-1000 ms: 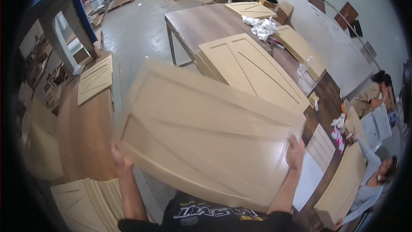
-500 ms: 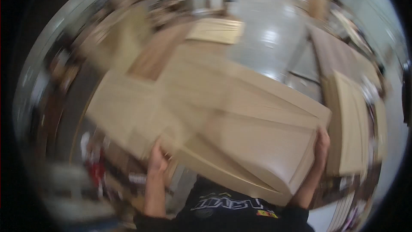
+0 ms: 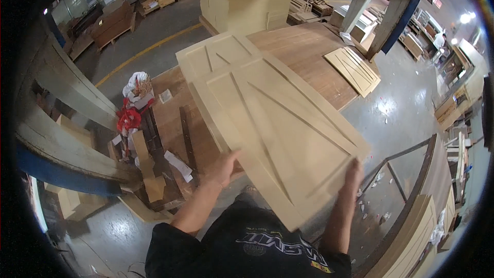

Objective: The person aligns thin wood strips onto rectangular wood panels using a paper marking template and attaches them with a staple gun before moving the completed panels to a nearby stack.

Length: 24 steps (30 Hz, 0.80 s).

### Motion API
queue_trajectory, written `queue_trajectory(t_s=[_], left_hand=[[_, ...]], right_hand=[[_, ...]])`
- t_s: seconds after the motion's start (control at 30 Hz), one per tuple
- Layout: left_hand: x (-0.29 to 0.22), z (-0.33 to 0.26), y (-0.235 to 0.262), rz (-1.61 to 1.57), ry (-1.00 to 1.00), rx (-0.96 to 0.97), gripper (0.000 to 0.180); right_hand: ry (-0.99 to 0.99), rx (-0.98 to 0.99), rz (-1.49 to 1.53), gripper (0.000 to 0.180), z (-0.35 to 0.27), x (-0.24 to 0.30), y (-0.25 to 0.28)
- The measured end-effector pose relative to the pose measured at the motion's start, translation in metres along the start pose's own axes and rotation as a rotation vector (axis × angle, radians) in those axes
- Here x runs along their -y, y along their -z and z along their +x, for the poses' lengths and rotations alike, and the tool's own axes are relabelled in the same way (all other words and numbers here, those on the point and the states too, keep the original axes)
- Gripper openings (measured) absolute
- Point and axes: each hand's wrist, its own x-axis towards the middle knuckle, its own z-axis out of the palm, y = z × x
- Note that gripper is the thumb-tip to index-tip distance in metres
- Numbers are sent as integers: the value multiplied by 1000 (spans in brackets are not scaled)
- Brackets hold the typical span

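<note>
A long beige cabinet-door-like panel (image 3: 293,134) with a raised frame and slanting strips is held out in front of me. My left hand (image 3: 224,169) grips its left long edge, the fingers partly hidden by the panel. At the right, my right hand (image 3: 352,177) is closed on the near right end, its fingertips largely out of sight. The far end of the panel lies over a brown wooden tabletop (image 3: 293,44); I cannot tell whether it touches it. A smaller beige panel (image 3: 355,71) with similar strips lies at that tabletop's right edge.
Beyond the tabletop stands a large beige stack (image 3: 247,2). Metal pillars rise at left (image 3: 77,80) and far right (image 3: 406,13). A red cloth bundle (image 3: 129,117) and wood offcuts (image 3: 146,167) sit at left. Stacked panels (image 3: 411,231) stand at lower right.
My view has turned left. The panel, held in both hands, now points more away from me, its far end over the tabletop. The earlier frame is blurred.
</note>
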Motion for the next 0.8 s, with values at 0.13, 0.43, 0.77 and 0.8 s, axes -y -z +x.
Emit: queue_trajectory(t_s=[0.13, 0.43, 0.77, 0.8], left_hand=[[-34, 40, 34, -13, -387, -304, 58], [-57, 137, 119, 787, -547, -514, 96], [41, 118, 51, 769, -715, -767, 90], [42, 130, 58, 800, -769, -801, 86]], right_hand=[[-209, 348, 90, 36, -57, 52, -123], [268, 590, -722, 39, -3, 50, -144], [-362, 395, -438, 33, -82, -167, 170], [-395, 344, -382, 30, -99, -169, 190]])
